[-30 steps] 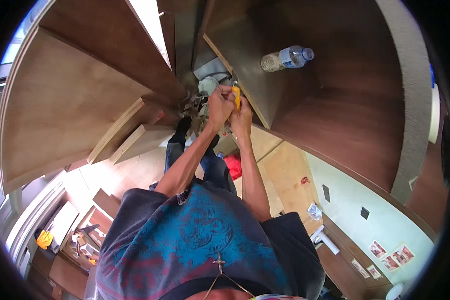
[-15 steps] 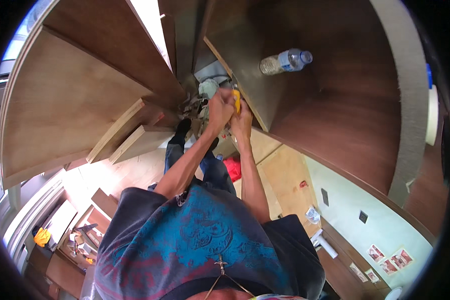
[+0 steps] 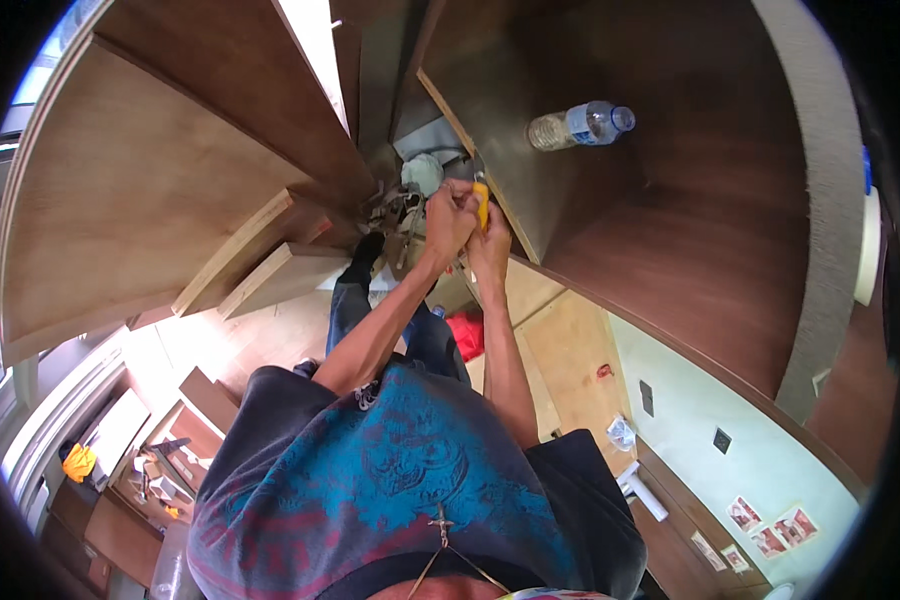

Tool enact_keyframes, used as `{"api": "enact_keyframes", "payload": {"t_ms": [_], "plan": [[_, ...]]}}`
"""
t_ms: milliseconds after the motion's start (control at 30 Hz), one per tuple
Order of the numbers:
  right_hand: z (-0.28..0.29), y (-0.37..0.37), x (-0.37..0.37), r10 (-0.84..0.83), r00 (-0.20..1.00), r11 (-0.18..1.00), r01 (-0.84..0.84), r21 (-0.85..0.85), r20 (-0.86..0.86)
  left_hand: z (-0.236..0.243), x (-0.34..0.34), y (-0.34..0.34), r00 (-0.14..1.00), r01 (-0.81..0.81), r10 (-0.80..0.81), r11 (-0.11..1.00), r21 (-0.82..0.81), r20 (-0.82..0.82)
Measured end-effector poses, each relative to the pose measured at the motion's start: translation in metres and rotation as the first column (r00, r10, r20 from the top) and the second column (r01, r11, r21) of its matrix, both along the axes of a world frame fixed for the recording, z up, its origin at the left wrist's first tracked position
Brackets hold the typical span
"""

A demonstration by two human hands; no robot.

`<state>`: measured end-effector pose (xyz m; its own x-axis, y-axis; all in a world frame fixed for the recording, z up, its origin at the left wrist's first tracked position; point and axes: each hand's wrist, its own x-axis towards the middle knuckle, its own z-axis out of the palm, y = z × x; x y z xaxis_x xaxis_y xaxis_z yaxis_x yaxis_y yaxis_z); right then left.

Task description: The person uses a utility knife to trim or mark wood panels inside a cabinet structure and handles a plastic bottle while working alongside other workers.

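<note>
My right hand (image 3: 490, 245) is wrapped round a slim yellow-handled tool (image 3: 482, 206), held upright beside the pale raw edge of a cabinet panel. A short metal tip shows at its far end; the exact kind cannot be made out. Against it, on the left, my left hand (image 3: 451, 224) has its fingers pinched together. Whatever those fingers hold is hidden or too small to name. Just beyond my hands lies a pale green bundle (image 3: 422, 174), with small cluttered hardware beside it.
A clear plastic bottle (image 3: 582, 125) lies in the open brown cabinet (image 3: 690, 220) at right. Wooden panels (image 3: 130, 190) stand at left. Below my arms are my feet and a red bag (image 3: 466, 335). Pale wooden boards (image 3: 570, 350) are at lower right.
Both hands stay close together at the yellow-handled tool; the left fingers have shifted slightly along it. The whole view has shifted a little.
</note>
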<state>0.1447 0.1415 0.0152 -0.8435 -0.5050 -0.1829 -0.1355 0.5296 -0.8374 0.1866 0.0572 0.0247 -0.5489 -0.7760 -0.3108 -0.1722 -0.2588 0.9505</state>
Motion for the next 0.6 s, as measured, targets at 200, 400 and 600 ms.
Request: {"api": "enact_keyframes", "payload": {"t_ms": [200, 400, 600], "plan": [[0.008, 0.009, 0.002, -0.036, 0.998, 0.999, 0.035, 0.019, 0.050, -0.011, -0.005, 0.007, 0.998, 0.034, -0.035, 0.999, 0.018, 0.043], [-0.001, 0.010, 0.006, -0.011, 1.000, 0.997, 0.013, -0.071, 0.027, -0.007, 0.001, 0.011, 1.000, 0.002, -0.002, 1.000, 0.007, 0.017], [0.000, 0.023, 0.012, 0.016, 1.000, 0.999, -0.016, -0.041, 0.013, -0.001, 0.012, 0.020, 1.000, 0.020, -0.020, 1.000, 0.005, -0.024]]}}
